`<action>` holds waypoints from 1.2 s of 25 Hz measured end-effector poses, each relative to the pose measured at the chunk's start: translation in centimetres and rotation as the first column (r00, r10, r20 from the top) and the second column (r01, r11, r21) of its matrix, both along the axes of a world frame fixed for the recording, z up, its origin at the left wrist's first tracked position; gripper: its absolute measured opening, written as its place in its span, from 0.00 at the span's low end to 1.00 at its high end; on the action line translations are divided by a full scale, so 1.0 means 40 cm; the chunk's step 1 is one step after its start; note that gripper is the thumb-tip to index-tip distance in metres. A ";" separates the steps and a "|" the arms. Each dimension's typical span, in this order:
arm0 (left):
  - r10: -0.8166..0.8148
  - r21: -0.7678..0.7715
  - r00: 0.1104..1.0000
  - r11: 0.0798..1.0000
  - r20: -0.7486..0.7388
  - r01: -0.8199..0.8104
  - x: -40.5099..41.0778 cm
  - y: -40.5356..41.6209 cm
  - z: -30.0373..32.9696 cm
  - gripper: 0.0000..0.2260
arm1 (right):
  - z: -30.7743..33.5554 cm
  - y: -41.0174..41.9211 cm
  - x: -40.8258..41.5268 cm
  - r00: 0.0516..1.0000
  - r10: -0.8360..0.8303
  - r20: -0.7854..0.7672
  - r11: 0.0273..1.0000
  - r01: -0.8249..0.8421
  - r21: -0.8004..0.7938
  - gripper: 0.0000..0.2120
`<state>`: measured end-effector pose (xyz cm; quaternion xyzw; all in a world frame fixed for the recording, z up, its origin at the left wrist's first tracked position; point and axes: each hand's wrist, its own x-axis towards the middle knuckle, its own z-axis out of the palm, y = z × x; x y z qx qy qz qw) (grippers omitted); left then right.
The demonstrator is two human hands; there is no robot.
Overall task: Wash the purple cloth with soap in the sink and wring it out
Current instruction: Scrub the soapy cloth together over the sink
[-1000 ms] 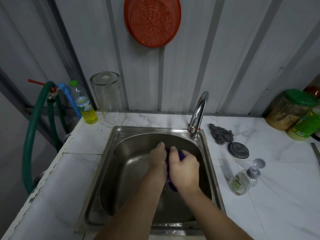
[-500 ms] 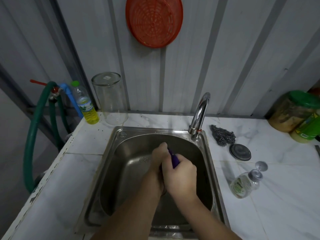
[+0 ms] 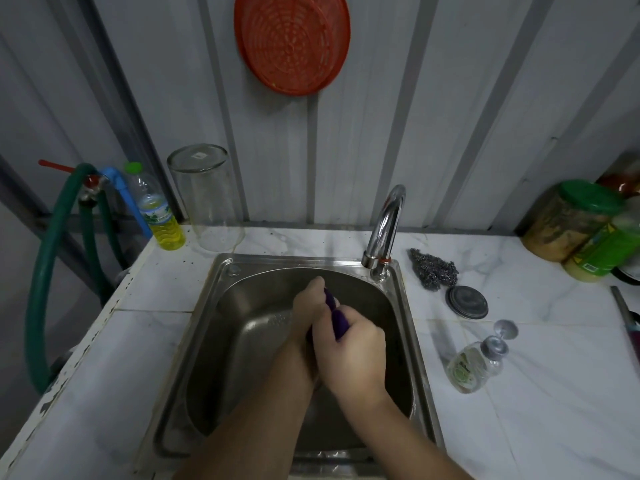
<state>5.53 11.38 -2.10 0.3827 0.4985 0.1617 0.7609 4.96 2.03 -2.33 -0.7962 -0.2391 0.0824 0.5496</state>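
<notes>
Red basket [image 3: 292,43] on wall, upturned glass jar [image 3: 204,199], steel scourer [image 3: 433,274]

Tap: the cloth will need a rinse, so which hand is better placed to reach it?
Probably the right hand. The tap stands at the sink's back right corner, on that hand's side. Both hands grip the purple cloth, so the left hand would have to keep hold alone.

purple cloth [image 3: 335,315], steel-grey sink [image 3: 221,299], orange-red basket [image 3: 292,41], green hose [image 3: 45,271]
</notes>
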 end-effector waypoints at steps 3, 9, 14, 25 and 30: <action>0.023 -0.032 0.997 0.999 0.080 -0.021 -0.011 -0.015 -0.006 0.19 | 0.013 0.024 0.045 0.997 -0.058 -0.043 0.998 0.057 -0.030 0.22; -0.045 -0.094 0.998 0.995 -0.034 0.042 -0.006 -0.051 -0.032 0.16 | -0.032 0.022 0.160 0.916 -0.205 -0.345 0.976 0.164 -0.145 0.22; 0.047 -0.090 0.998 0.995 -0.034 -0.050 -0.006 0.009 -0.033 0.17 | -0.044 -0.036 0.056 0.939 -0.038 -0.341 0.989 0.084 0.122 0.22; -0.081 -0.064 0.996 0.995 -0.036 0.078 0.001 -0.050 -0.028 0.16 | -0.007 0.015 0.169 0.941 -0.210 -0.267 0.973 0.175 -0.148 0.21; 0.057 0.077 0.994 0.996 -0.090 -0.051 0.006 0.010 -0.032 0.14 | -0.043 -0.002 0.045 0.998 0.056 -0.005 0.997 -0.056 0.057 0.20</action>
